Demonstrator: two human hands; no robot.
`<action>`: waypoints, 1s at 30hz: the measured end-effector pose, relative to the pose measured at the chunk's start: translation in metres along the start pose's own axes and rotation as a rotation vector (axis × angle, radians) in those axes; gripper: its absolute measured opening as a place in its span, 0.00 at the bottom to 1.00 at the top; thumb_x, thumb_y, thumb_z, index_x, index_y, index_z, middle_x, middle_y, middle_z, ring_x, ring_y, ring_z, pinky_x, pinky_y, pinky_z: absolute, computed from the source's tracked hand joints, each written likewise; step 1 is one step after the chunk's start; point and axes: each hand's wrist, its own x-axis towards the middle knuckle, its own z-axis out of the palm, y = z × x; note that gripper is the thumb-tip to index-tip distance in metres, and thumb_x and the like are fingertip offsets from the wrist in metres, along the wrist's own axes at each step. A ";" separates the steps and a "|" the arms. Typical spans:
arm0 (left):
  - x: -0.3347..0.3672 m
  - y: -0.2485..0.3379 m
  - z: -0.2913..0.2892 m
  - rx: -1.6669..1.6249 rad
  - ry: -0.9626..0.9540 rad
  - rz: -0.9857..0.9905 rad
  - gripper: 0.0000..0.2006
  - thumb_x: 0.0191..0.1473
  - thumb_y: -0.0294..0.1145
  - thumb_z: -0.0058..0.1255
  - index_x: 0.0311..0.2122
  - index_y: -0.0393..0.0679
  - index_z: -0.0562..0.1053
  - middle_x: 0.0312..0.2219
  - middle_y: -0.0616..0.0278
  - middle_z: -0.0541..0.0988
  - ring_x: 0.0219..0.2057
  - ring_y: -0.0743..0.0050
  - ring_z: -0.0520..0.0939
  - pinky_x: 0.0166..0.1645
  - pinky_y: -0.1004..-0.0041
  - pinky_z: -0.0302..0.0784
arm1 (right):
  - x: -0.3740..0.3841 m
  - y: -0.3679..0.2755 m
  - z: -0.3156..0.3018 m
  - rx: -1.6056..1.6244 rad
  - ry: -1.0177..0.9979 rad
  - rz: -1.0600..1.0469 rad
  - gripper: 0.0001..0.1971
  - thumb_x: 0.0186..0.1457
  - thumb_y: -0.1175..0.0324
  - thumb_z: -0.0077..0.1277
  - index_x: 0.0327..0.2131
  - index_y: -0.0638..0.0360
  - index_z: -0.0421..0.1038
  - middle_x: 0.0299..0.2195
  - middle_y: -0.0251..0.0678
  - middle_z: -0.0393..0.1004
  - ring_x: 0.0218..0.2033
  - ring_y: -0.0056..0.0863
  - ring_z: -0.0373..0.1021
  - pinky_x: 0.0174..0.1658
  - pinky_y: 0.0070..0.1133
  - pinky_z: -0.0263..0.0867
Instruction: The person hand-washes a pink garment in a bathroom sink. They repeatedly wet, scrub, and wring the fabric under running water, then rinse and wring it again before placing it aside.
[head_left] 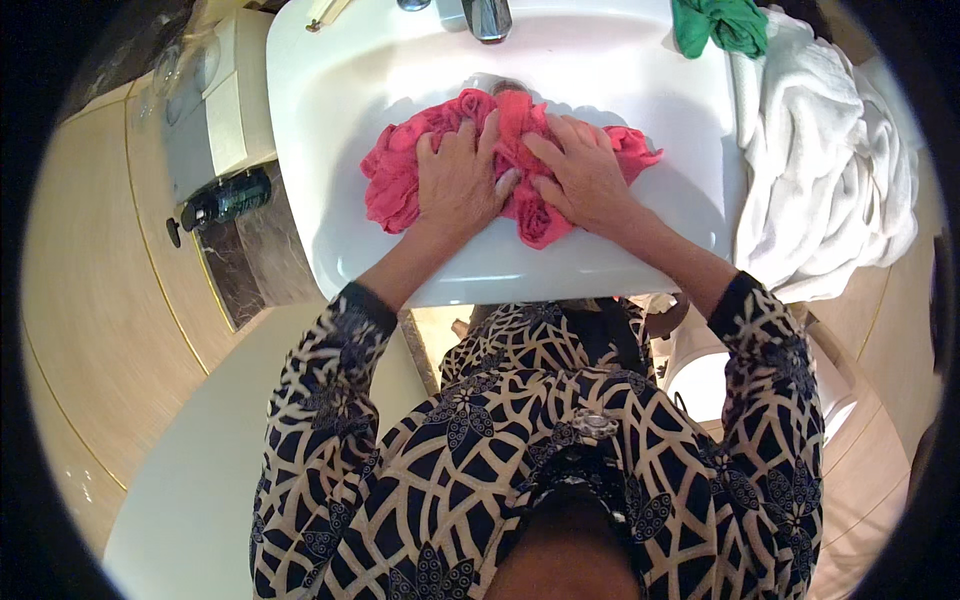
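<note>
A wet red cloth lies bunched up in the white sink, spreading to both sides of the drain. On its left part rests my left hand, fingers bent into the folds and thumb towards the middle, gripping the fabric. My right hand grips the bunched middle and right part, its fingers pointing up and to the left. Some fingertips sink into the folds and are hidden. Between the two hands, a twisted fold of the cloth bulges towards me.
A metal faucet stands at the sink's far edge. A green cloth sits on the far right corner. White towels are heaped along the right side. At the left are a dark bottle and a pale box.
</note>
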 end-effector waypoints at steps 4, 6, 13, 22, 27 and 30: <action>0.046 -0.005 0.024 -0.009 -0.200 -0.027 0.20 0.50 0.45 0.41 0.43 0.42 0.66 0.34 0.55 0.74 0.34 0.63 0.74 0.39 0.63 0.60 | 0.018 0.032 0.031 0.133 0.069 0.206 0.15 0.44 0.63 0.47 0.38 0.53 0.65 0.33 0.39 0.66 0.36 0.38 0.64 0.38 0.33 0.60; 0.062 -0.009 0.032 -0.020 -0.220 -0.034 0.18 0.52 0.45 0.38 0.39 0.42 0.68 0.30 0.54 0.75 0.31 0.59 0.75 0.38 0.64 0.61 | 0.025 0.052 0.049 0.285 0.162 0.226 0.14 0.46 0.62 0.47 0.38 0.53 0.65 0.29 0.41 0.67 0.33 0.40 0.66 0.36 0.33 0.61; 0.095 -0.039 0.039 -0.297 -0.075 -0.309 0.20 0.53 0.47 0.33 0.38 0.44 0.71 0.28 0.43 0.74 0.32 0.49 0.75 0.38 0.58 0.69 | 0.049 0.100 0.073 0.477 0.132 0.491 0.16 0.46 0.58 0.46 0.37 0.55 0.70 0.31 0.45 0.73 0.33 0.42 0.69 0.36 0.28 0.65; 0.051 -0.069 0.048 -2.033 0.140 -0.919 0.17 0.55 0.44 0.40 0.36 0.38 0.68 0.29 0.60 0.74 0.31 0.70 0.74 0.36 0.73 0.72 | 0.032 0.088 -0.037 1.391 0.441 0.882 0.14 0.49 0.63 0.48 0.32 0.66 0.69 0.28 0.36 0.72 0.28 0.26 0.69 0.33 0.18 0.66; 0.031 -0.086 0.006 -1.249 0.109 -0.519 0.29 0.55 0.57 0.24 0.51 0.47 0.63 0.46 0.57 0.68 0.46 0.69 0.68 0.48 0.60 0.62 | 0.057 0.033 -0.047 0.992 0.336 0.799 0.15 0.49 0.61 0.48 0.33 0.65 0.71 0.27 0.31 0.72 0.30 0.18 0.66 0.36 0.18 0.63; 0.027 -0.083 -0.015 -1.551 0.223 -0.348 0.28 0.54 0.57 0.29 0.52 0.48 0.62 0.48 0.56 0.66 0.49 0.64 0.66 0.52 0.68 0.60 | 0.063 -0.022 -0.024 0.615 0.235 0.365 0.17 0.47 0.58 0.48 0.38 0.59 0.69 0.31 0.42 0.71 0.34 0.36 0.69 0.40 0.24 0.63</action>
